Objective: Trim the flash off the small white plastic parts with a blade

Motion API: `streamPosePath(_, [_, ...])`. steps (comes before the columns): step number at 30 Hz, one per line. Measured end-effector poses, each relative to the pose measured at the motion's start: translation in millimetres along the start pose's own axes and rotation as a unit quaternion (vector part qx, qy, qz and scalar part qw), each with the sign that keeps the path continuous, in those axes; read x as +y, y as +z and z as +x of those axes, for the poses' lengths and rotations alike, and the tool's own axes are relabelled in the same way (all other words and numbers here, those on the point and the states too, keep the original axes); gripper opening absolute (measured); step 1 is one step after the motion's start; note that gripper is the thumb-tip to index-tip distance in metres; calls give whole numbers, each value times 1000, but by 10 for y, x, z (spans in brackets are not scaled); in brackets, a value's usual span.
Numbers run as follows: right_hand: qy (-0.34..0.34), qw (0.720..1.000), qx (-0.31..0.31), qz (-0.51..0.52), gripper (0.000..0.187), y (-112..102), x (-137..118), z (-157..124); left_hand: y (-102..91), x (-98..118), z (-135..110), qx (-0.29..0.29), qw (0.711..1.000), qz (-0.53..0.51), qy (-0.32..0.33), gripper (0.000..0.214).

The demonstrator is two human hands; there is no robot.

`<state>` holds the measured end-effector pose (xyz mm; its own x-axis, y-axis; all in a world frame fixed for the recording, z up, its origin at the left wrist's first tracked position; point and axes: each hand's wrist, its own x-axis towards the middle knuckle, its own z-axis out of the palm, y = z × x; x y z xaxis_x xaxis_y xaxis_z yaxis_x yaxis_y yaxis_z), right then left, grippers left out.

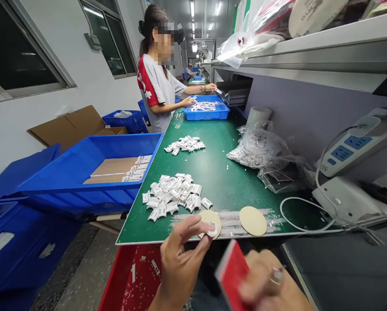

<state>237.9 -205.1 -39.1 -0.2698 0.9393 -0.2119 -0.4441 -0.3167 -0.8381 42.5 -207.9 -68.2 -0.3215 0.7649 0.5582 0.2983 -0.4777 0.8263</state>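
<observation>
My left hand [185,255] is at the table's front edge, its thumb and forefinger closed on a small white piece [214,230] over a round beige disc [206,218]. Part of that disc is hidden by the fingers. To its right a second beige disc [253,220] lies flat on the table. Below the edge, my right hand [264,280], smeared by motion, grips a flat red piece with a pale edge [233,274]. Beyond my left hand a heap of small white plastic parts [172,192] is spread on the green table.
Farther back lies a smaller white heap [185,144]. A co-worker [161,82] handles parts over a blue tray [207,114]. On the right are bagged parts [258,149], a power strip [352,142] and a white cable [286,211]. Blue bins [83,190] stand left, a red bin [141,276] below.
</observation>
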Motion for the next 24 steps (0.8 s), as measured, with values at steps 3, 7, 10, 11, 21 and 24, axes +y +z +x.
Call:
streamPosePath(3, [-49, 993, 49, -91, 43, 110, -128, 223, -16, 71, -48, 19, 998, -19, 59, 42])
streamPosePath(7, [-76, 984, 71, -144, 49, 229, -246, 249, -50, 130, -96, 34, 997, -22, 68, 39])
streamPosePath(10, [-101, 978, 106, -151, 45, 286, -241, 129, -71, 146, -127, 53, 996, -17, 75, 38])
streamPosePath(11, [-104, 977, 115, -145, 46, 295, -230, 105, -79, 145, -139, 55, 995, -19, 78, 38])
streamPosePath(21, [-92, 983, 147, 56, 32, 157, -317, 204, -103, 136, 29, 113, 969, -191, -106, 27])
streamPosePath(24, [-49, 984, 132, 109, 18, 61, -301, 140, 6, 143, 60, 90, 967, -202, -127, 26])
